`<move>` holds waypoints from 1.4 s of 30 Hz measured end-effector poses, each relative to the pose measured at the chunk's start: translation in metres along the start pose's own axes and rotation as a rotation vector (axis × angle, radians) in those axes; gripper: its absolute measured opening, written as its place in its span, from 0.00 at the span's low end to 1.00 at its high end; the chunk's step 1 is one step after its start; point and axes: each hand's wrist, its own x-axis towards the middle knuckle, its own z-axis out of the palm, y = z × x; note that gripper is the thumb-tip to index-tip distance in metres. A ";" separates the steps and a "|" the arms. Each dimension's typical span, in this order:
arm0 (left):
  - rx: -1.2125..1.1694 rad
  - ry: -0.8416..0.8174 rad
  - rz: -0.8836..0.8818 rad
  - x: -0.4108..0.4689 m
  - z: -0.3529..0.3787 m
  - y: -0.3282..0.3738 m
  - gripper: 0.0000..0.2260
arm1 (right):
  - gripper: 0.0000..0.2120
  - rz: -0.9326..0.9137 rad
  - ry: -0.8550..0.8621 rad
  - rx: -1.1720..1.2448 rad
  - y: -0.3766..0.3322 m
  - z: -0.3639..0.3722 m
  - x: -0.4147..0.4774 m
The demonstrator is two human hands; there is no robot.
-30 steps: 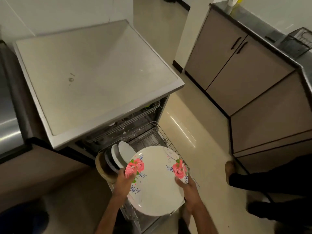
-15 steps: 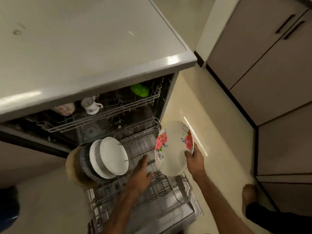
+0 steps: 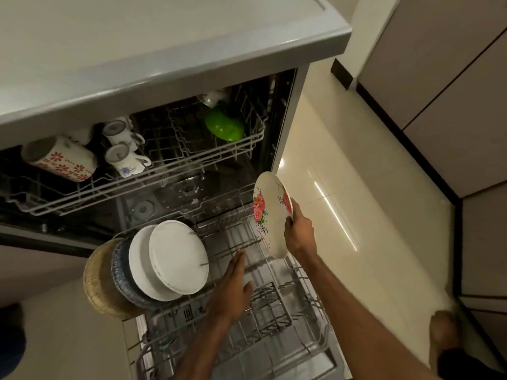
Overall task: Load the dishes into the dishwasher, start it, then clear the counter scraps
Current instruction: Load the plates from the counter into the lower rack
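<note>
My right hand grips the right rim of a white plate with pink roses, held on edge over the right side of the pulled-out lower rack. My left hand reaches flat over the rack with straight fingers, its fingertips at the wire tines just left of the plate. Several plates stand upright at the rack's left, white ones in front, a blue-rimmed and a tan one behind. The upper rack holds three mugs and a green bowl.
The grey dishwasher top overhangs the open machine. Beige cabinet doors line the right side, with glossy floor tile between. My foot stands at lower right beside the open door.
My left hand has let go of the rose plate and moved down onto the rack tines. My right hand alone has turned the plate on edge and carried it to the rack's right. The camera moved closer.
</note>
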 end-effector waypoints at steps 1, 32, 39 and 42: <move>0.001 0.001 -0.004 0.003 0.000 -0.001 0.33 | 0.26 -0.007 -0.006 -0.008 -0.001 0.002 0.002; 0.001 -0.015 -0.070 0.025 -0.016 -0.014 0.32 | 0.31 -0.004 -0.140 -0.191 -0.019 0.057 0.015; 0.028 -0.045 -0.077 0.029 -0.015 -0.022 0.31 | 0.30 0.003 -0.111 -0.133 -0.010 0.069 0.015; 0.070 -0.068 -0.075 0.025 -0.016 -0.021 0.31 | 0.30 -0.009 -0.122 -0.107 -0.010 0.067 0.014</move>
